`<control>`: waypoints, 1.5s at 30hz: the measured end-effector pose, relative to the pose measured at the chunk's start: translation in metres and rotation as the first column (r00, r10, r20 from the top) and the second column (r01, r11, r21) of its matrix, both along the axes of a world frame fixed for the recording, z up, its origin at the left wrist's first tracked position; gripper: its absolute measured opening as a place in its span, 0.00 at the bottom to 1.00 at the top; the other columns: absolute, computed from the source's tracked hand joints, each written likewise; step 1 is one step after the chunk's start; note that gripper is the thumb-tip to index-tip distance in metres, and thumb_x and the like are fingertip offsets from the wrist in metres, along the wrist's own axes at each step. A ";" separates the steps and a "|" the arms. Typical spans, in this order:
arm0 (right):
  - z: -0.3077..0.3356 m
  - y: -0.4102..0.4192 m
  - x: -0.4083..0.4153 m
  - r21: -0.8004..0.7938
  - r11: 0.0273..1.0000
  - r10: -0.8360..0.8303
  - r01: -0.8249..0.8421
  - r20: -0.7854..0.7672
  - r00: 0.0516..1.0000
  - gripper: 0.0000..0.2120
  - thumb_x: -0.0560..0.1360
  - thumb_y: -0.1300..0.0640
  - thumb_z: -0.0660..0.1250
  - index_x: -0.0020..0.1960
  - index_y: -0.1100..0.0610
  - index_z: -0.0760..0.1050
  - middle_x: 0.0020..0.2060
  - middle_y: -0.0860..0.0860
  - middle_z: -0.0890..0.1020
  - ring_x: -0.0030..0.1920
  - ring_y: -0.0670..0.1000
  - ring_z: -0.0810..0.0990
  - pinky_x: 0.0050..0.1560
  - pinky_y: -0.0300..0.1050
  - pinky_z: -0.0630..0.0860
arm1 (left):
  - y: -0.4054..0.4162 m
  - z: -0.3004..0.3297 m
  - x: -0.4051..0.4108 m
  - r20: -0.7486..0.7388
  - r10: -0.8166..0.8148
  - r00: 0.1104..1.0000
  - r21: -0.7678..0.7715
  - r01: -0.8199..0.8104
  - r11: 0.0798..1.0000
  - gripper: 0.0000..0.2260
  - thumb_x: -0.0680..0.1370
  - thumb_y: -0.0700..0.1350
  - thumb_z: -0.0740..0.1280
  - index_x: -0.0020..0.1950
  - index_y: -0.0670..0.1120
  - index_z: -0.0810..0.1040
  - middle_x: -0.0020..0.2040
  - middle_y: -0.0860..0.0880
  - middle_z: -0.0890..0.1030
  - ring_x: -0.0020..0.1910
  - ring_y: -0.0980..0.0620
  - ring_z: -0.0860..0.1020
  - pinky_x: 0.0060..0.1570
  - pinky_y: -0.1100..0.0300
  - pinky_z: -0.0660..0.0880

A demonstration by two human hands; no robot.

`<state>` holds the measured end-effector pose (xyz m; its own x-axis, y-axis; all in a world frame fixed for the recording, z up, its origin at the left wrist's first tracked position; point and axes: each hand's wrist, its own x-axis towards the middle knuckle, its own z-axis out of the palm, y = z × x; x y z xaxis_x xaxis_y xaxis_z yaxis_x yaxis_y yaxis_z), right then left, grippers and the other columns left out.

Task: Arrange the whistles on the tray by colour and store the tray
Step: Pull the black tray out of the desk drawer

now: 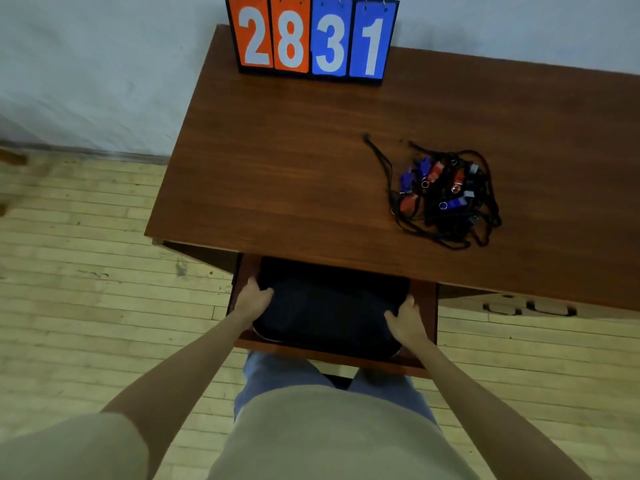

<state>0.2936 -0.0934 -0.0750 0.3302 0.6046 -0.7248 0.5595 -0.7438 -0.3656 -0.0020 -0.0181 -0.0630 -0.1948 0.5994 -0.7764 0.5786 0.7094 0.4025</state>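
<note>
Dark, glossy, round-cornered tray [329,313] lies in the open drawer [427,306]. Left hand [252,299] and right hand [405,323] grip its side edges. Blue, red and grey whistles [441,192] lie tangled on the table [277,150] above the drawer.

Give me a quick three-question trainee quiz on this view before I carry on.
1. True or false: the tray lies in the open drawer.
2. The whistles lie: A) on the tray, B) in a tangled heap on the desk, C) on the floor.
3. Fill in: the scoreboard reads ____.

Key
1. True; the left hand and right hand each have a grip on a side of it.
2. B
3. 2831
</note>
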 end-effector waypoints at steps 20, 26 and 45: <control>-0.001 0.012 0.024 -0.096 0.953 -0.294 0.287 -0.067 0.954 0.16 0.78 0.57 0.62 0.62 0.66 0.69 0.52 0.59 0.76 0.50 0.57 0.76 0.48 0.52 0.80 | 0.006 -0.001 -0.015 -0.113 0.003 0.994 0.105 0.009 0.994 0.09 0.77 0.39 0.58 0.49 0.38 0.77 0.44 0.41 0.79 0.46 0.40 0.77 0.41 0.55 0.70; 0.010 0.000 0.025 -0.110 0.992 -0.065 0.069 0.037 0.997 0.16 0.77 0.54 0.61 0.55 0.67 0.72 0.43 0.59 0.77 0.38 0.58 0.78 0.30 0.41 0.70 | -0.014 0.006 -0.026 -0.134 0.060 0.989 0.130 -0.043 0.991 0.09 0.76 0.37 0.58 0.40 0.37 0.76 0.37 0.42 0.77 0.39 0.41 0.76 0.36 0.55 0.70; 0.063 0.042 0.013 0.076 0.978 0.181 -0.192 0.133 0.974 0.08 0.78 0.56 0.60 0.49 0.62 0.69 0.44 0.57 0.77 0.47 0.60 0.78 0.39 0.46 0.70 | 0.002 0.060 -0.033 -0.236 0.227 0.945 0.450 -0.100 0.887 0.11 0.78 0.42 0.60 0.52 0.38 0.79 0.45 0.44 0.80 0.46 0.44 0.78 0.43 0.56 0.70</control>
